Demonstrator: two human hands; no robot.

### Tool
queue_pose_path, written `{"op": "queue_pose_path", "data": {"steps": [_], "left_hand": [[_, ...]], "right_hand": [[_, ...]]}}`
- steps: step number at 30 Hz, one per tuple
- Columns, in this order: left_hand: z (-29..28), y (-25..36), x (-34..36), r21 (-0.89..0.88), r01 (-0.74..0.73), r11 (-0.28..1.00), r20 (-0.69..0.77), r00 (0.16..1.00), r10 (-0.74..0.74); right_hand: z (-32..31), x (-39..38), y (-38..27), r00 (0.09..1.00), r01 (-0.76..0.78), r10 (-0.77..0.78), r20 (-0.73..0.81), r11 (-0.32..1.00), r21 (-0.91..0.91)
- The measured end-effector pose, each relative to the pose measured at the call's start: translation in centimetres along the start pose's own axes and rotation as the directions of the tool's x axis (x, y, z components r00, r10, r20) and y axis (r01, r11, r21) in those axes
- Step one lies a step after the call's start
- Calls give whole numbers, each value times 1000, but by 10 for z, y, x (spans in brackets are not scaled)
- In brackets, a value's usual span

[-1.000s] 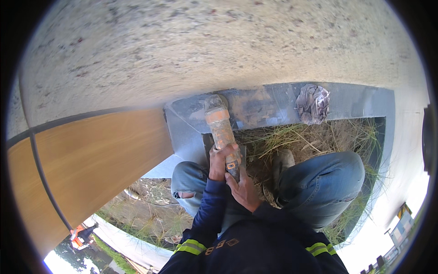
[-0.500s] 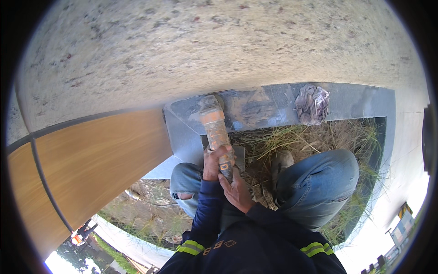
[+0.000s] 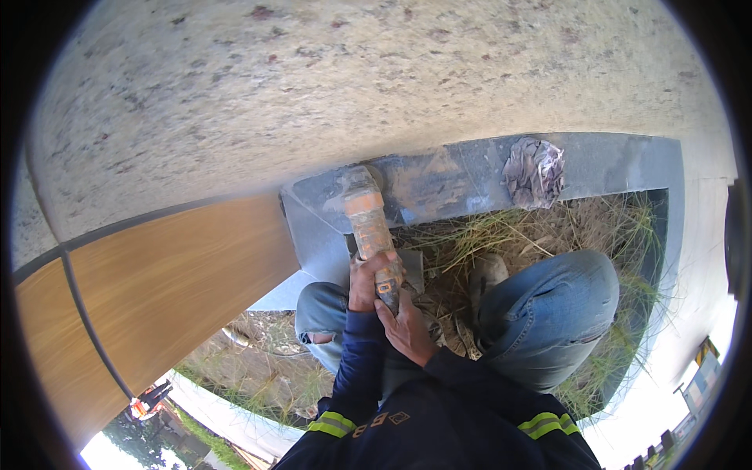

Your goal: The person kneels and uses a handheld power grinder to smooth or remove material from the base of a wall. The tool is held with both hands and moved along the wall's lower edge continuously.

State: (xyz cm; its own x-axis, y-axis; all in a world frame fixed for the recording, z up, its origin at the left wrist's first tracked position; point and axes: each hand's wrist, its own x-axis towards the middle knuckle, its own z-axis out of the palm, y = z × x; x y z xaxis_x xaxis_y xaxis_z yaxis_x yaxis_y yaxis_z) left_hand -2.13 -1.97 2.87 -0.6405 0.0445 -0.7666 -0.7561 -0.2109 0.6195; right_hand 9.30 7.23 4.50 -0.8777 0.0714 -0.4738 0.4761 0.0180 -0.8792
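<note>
We judge the power tool (image 3: 368,223), head at the grey ledge (image 3: 599,163), heavy, rigid and dusty-slick; our left grip (image 3: 368,282) wraps its body, our right grip (image 3: 409,330) clasps its tail, good places to hold.

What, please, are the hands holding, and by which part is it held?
A dusty, orange-marked power tool: the left hand is wrapped around the rear half of its body, and the right hand holds its tail end.
</note>
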Motion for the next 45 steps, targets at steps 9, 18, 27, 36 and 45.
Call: {"op": "queue_pose_path", "data": {"steps": [9,18,27,36,45], "left_hand": [[7,4,-3,-32,20,999,-17,1000,-20],[7,7,-2,-25,30,999,4,1000,-30],[-11,2,3,-15,5,1000,-36,999,-5],[-28,1,6,-76,17,997,-81,996,-23],[-17,5,3,-22,22,1000,-61,998,-23]], "right_hand": [[2,-1,2,1000,-19,19,7,1000,16],[2,-2,1,1000,17,-17,-12,1000,-7],[11,3,11,997,-18,22,74,998,-61],[16,10,3,995,56,-50,91,996,-68],[12,4,-2,996,-29,34,81,998,-60]]}}
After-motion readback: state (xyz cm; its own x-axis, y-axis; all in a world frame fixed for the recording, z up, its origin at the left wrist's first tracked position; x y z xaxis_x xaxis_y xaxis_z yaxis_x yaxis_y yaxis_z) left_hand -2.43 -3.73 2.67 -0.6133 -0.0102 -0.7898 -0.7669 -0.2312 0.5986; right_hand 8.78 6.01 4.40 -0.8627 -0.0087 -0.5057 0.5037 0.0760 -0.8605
